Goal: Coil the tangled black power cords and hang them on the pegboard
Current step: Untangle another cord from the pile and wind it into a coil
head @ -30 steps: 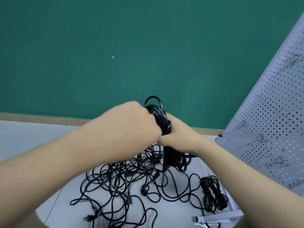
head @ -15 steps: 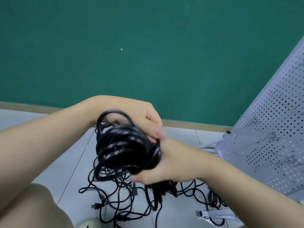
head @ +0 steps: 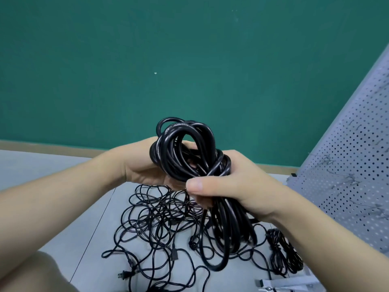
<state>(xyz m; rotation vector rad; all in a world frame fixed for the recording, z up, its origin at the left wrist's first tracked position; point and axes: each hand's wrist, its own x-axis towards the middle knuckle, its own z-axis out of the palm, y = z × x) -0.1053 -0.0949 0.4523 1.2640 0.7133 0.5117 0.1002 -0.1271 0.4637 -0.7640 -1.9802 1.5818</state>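
Observation:
A thick black coiled power cord [head: 185, 148] is held up in front of me by both hands. My left hand [head: 143, 165] grips the upper loops from the left, its fingers hidden behind the coil. My right hand [head: 229, 182] is wrapped round the middle of the bundle, thumb across the front. The lower loops [head: 227, 232] hang down below my right hand. On the floor beneath lies a tangle of thin black cords [head: 160, 220] with a plug [head: 124, 276]. The grey pegboard [head: 353, 165] with metal hooks [head: 328, 159] leans at the right.
A small bundled black cord [head: 284, 253] lies on the floor by the pegboard's foot. A green wall [head: 168, 60] stands behind, meeting the pale floor [head: 52, 165]. My knee [head: 31, 272] shows at the bottom left.
The coil has turned from lying across my hands to standing upright, its loops now hanging below my right hand. My left hand moved from on top of the coil to its left side.

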